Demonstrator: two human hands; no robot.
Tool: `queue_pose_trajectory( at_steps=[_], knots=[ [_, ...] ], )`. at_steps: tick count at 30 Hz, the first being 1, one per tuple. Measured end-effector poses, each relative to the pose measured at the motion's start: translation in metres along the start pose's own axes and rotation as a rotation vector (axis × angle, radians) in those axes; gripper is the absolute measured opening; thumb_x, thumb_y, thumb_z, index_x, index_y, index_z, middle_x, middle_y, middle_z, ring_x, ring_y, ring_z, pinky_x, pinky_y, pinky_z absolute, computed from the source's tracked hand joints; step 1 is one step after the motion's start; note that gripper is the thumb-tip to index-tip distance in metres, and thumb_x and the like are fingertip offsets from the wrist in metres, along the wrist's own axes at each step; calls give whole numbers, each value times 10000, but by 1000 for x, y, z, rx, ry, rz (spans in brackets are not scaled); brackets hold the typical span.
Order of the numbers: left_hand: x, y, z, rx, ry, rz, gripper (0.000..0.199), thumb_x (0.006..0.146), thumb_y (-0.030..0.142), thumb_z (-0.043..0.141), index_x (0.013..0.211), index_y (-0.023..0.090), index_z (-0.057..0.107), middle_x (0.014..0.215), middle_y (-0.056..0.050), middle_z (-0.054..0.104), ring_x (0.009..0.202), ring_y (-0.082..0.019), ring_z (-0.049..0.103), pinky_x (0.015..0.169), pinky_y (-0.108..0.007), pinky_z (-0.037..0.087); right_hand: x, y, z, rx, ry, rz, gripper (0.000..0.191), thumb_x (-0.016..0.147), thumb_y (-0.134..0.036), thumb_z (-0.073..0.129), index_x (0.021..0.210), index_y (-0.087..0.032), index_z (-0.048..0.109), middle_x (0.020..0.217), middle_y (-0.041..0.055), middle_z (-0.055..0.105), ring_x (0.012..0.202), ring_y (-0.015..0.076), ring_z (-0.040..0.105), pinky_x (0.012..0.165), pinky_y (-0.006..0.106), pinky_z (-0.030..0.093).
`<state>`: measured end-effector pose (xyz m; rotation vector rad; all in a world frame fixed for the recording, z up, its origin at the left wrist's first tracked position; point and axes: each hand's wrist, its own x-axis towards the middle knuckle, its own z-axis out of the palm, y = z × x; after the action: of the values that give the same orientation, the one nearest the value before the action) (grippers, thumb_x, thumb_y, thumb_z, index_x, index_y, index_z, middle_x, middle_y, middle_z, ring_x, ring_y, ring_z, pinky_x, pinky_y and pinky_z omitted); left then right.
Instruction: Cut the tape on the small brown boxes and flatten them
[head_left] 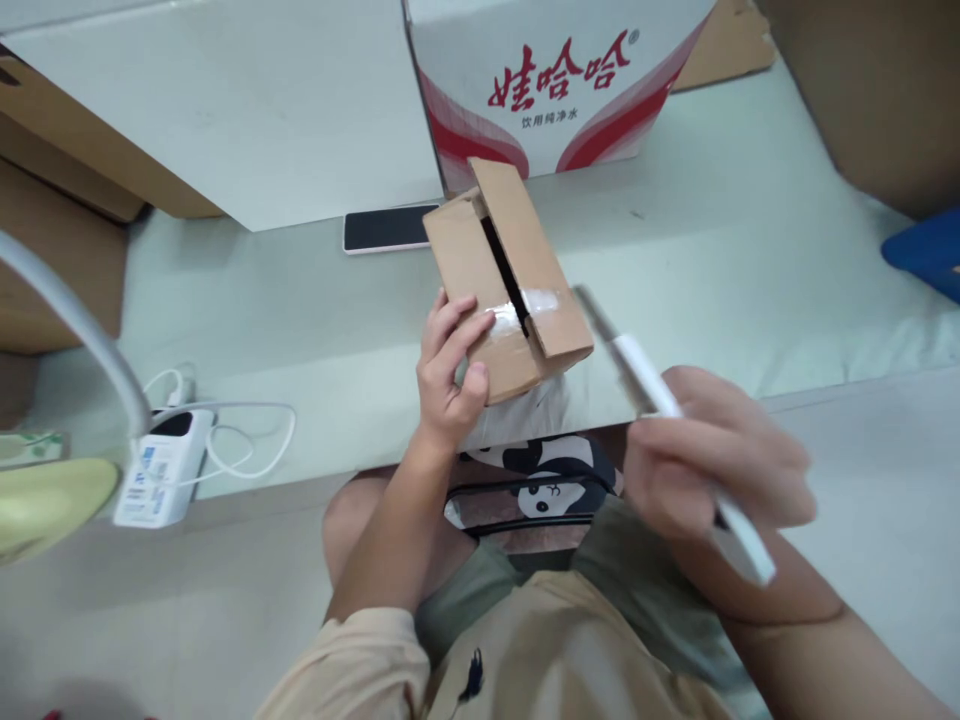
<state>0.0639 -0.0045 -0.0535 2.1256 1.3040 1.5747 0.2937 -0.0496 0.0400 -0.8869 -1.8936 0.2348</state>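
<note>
A small brown cardboard box (pixel 465 260) is tilted above the near edge of the pale green surface. My left hand (pixel 448 370) grips it from the left, fingers on its top and thumb at the near side. One flap (pixel 532 260) stands partly raised, leaving a dark slit, and clear tape lies on both sides of that slit. To the right, my right hand (pixel 712 455) is closed around the white handle of a utility knife (pixel 649 375). Its blade end points toward the box but stays apart from it. Motion blurs this hand and the knife.
A phone (pixel 390 229) lies behind the box. Large white cartons (pixel 555 90) stand at the back. On the left are a white power bank (pixel 166 465) with a cable and a lamp's curved arm (pixel 75 315). A blue object (pixel 926 255) sits at the right edge.
</note>
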Motion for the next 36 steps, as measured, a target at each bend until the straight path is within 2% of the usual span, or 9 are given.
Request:
queue_pose_trajectory(
  at_steps=[2, 4, 9, 13, 19, 23, 26, 32, 36],
  knots=[
    [-1, -5, -5, -15, -11, -43, 457, 1021, 547, 426, 1329, 308, 663, 1408, -69, 621, 1363, -276, 574, 1256, -557, 358, -3, 26, 9, -53, 151, 6, 140, 940, -246, 570, 1043, -265, 662, 660, -11, 555, 543, 147, 532, 530, 315, 449],
    [0, -11, -10, -60, -12, -94, 459, 1007, 580, 452, 1312, 326, 682, 1418, -62, 617, 1368, -281, 571, 1240, -544, 386, -3, 56, 20, -193, 177, 107, 218, 930, -321, 593, 1126, -255, 661, 741, 23, 623, 634, 183, 591, 605, 345, 498],
    [1, -28, -23, -212, 15, -205, 404, 958, 576, 557, 1249, 352, 726, 1441, -41, 619, 1369, -283, 578, 1179, -482, 469, -6, 114, 38, -446, -273, 601, 764, 817, -514, 670, 1446, -106, 520, 1161, 200, 678, 1078, 370, 645, 899, 521, 539],
    [-2, -47, -33, -310, 126, -337, 444, 917, 639, 559, 1127, 299, 753, 1410, -47, 654, 1362, -286, 590, 1154, -446, 493, -9, 122, 40, -601, -492, 791, 686, 894, -509, 560, 1434, -84, 558, 1168, 261, 641, 1120, 427, 602, 933, 593, 490],
    [-5, -56, -34, -498, 233, -563, 542, 831, 694, 631, 1180, 289, 723, 1200, -41, 744, 1129, -229, 707, 910, -296, 576, -12, 120, 45, -538, -488, 675, 400, 876, -380, 574, 1195, -199, 734, 1441, 214, 534, 1383, 459, 435, 1083, 656, 374],
    [0, -44, -26, -449, 244, -568, 728, 674, 704, 796, 1251, 275, 684, 1255, -61, 710, 1210, -262, 664, 1014, -346, 530, -16, 127, 55, -185, -501, 480, 567, 793, -330, 563, 1336, -177, 626, 1465, 177, 571, 1450, 418, 405, 1198, 642, 314],
    [5, -37, -22, -379, 297, -520, 702, 666, 682, 819, 1208, 254, 694, 1203, -68, 710, 1172, -263, 669, 1032, -381, 518, -14, 127, 59, 132, -377, 361, 673, 796, -354, 561, 1439, -173, 484, 1490, 172, 565, 1402, 354, 496, 1196, 563, 387],
    [7, -35, -19, -382, 311, -465, 782, 608, 764, 809, 1183, 252, 673, 1019, -43, 684, 1049, -226, 679, 1026, -372, 516, -16, 118, 65, 454, -230, 523, 562, 815, -617, 659, 1214, -232, 571, 1229, 146, 708, 1173, 330, 660, 1026, 525, 529],
    [5, -38, -18, -333, 303, -481, 786, 564, 673, 894, 1167, 244, 629, 1002, -38, 657, 1059, -211, 674, 1020, -333, 515, -18, 116, 66, 444, -90, 658, 601, 720, -613, 763, 1143, -240, 554, 982, 74, 698, 883, 251, 669, 786, 427, 578]
  ],
)
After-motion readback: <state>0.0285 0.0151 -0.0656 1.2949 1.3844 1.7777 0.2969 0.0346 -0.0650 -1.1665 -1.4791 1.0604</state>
